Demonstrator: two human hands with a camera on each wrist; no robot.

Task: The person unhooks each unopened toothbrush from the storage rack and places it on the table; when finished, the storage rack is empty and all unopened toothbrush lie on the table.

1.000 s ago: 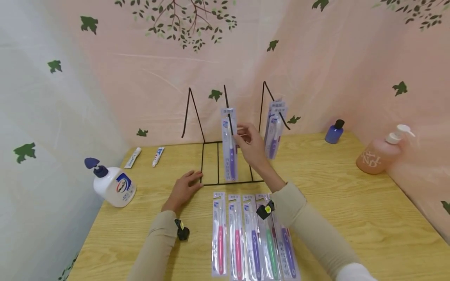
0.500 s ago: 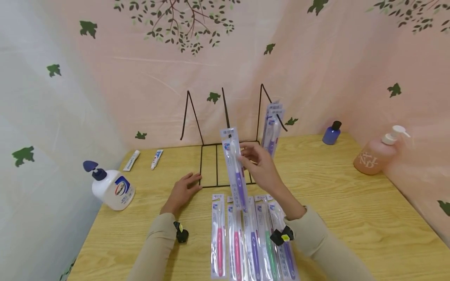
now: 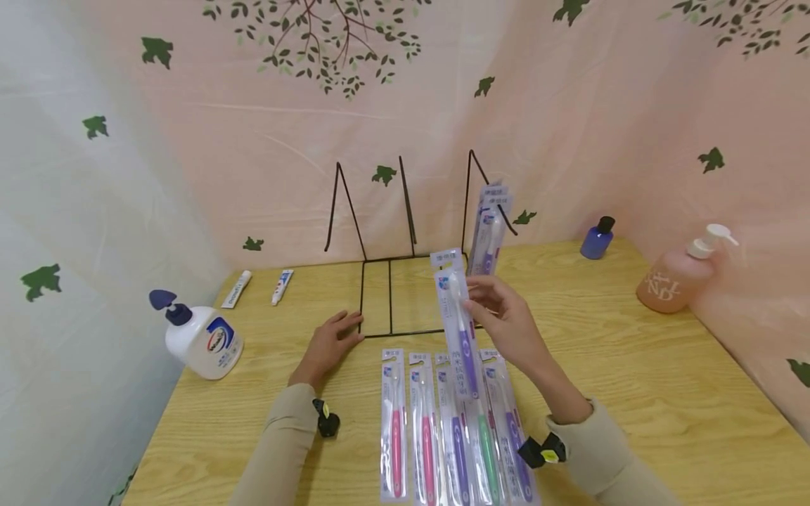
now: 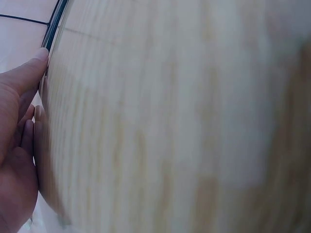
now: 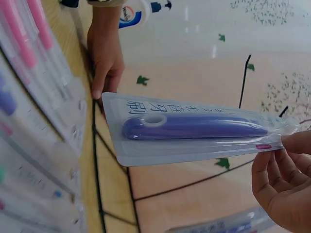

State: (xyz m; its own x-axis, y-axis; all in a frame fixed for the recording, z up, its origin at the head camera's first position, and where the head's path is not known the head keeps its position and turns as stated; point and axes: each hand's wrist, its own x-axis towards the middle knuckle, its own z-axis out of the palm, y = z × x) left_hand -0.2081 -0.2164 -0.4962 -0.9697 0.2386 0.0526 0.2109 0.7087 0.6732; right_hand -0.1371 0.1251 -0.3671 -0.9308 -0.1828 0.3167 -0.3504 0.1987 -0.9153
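My right hand [image 3: 506, 320] pinches the edge of a packaged purple toothbrush [image 3: 465, 344] between thumb and fingers. The pack hangs tilted, overlapping the rack's front bar and the row on the table in the head view. In the right wrist view the purple handle [image 5: 194, 127] shows through the clear blister. My left hand [image 3: 329, 346] rests on the table with fingertips at the left front corner of the black wire rack [image 3: 390, 299]. Purple toothbrush packs [image 3: 490, 232] hang on the rack's right hook; its middle and left hooks are bare.
Several packaged toothbrushes lie in a row at the front, among them a pink one [image 3: 395, 436] and a green one [image 3: 489, 450]. A white pump bottle [image 3: 205, 341] and two small tubes stand or lie left. A blue bottle [image 3: 597, 240] and an orange pump bottle [image 3: 673, 281] stand right.
My right hand has drawn the purple toothbrush pack off the middle hook, then down, toward me and to the right. The left hand stays at the rack's corner.
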